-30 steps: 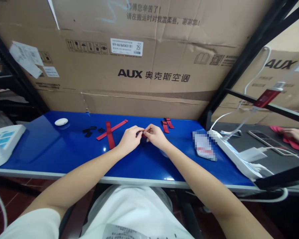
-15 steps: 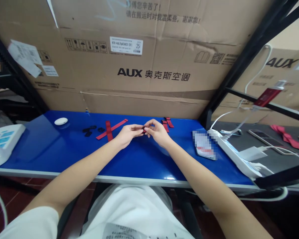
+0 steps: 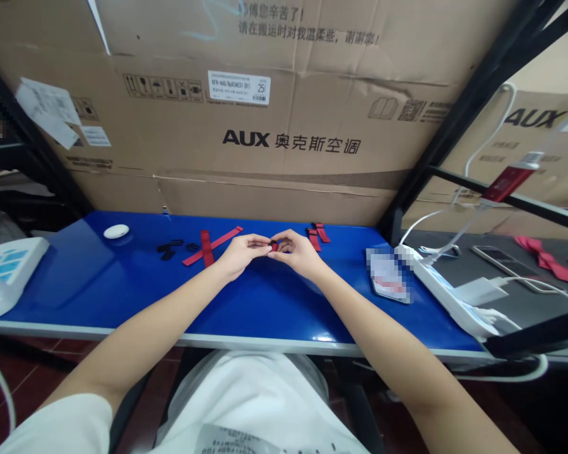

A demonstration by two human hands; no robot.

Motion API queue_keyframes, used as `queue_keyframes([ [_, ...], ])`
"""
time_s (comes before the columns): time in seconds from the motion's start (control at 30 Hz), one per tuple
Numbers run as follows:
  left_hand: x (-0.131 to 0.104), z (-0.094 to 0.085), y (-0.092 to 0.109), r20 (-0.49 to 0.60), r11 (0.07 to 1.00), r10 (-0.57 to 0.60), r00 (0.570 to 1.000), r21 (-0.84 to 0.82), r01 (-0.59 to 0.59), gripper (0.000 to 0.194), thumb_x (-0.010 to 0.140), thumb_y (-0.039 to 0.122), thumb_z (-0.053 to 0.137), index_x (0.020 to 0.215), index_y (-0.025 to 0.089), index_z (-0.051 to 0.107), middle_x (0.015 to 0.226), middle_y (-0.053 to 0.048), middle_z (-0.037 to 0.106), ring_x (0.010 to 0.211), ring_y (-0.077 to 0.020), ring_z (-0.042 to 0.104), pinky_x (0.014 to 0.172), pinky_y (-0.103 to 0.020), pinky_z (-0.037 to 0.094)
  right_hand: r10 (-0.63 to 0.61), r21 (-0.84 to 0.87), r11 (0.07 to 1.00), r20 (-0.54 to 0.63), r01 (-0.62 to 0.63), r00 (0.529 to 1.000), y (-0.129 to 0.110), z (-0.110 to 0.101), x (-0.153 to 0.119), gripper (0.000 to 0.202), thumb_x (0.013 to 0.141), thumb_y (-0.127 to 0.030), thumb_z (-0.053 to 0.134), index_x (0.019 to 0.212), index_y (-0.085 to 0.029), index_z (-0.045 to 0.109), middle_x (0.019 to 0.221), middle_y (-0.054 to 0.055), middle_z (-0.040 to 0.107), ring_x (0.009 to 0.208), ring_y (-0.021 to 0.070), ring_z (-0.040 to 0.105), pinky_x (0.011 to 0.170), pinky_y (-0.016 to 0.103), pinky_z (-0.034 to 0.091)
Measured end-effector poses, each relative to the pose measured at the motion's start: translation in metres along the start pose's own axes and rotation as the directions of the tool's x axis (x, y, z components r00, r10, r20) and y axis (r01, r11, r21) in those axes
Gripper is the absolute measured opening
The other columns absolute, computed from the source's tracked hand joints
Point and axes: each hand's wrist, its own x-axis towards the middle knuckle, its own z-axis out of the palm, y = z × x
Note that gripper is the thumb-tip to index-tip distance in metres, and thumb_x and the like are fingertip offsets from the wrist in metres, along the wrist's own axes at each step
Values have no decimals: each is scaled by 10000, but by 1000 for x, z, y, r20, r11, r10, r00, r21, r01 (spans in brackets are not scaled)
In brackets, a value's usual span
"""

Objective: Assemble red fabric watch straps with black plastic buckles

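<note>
Above the middle of the blue table (image 3: 274, 315), my left hand (image 3: 240, 255) and my right hand (image 3: 296, 252) meet at a small black and red piece (image 3: 274, 246). Fingertips of both hands pinch it, and its details are too small to make out. Crossed red straps (image 3: 207, 249) lie left of my left hand. Several black buckles (image 3: 169, 247) are farther left. Behind my right hand rest short red straps with black parts (image 3: 318, 234).
A white round object (image 3: 116, 231) and a white device (image 3: 9, 271) are at the left. A phone (image 3: 389, 277) and a white power strip (image 3: 445, 293) lie at the right. A large cardboard box (image 3: 265, 176) stands behind the table. Another person's hand shows at the far right.
The fingers of my right hand have shifted slightly around the small piece, showing more of its black part. The straps and buckles on the table have not moved.
</note>
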Motion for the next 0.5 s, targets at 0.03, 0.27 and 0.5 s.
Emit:
queue_keyframes([
  [0.03,0,0,0,4,1000,0,1000,2,0,295,570,166,856,833,117,731,827,-63,723,805,-165,659,896,-375,493,-5,-25,1000,-14,5,1000,0,0,0,423,638,-366,795,968,-173,613,761,12,633,629,128,576,635,292,498],
  [0.27,0,2,1,-19,986,-107,994,-132,104,151,669,92,778,810,111,728,807,-65,721,753,-144,672,844,-323,523,-26,-121,992,-18,23,1000,-2,-3,-1,326,718,-317,712,1002,-167,659,792,35,672,661,150,624,672,310,523],
  [0.5,-1,0,0,34,976,-164,986,-138,167,124,703,104,772,818,97,725,818,-74,713,746,-128,655,794,-269,517,-66,-139,989,-48,59,997,-1,0,-2,305,693,-324,751,940,-164,668,813,44,683,687,156,610,702,316,520],
])
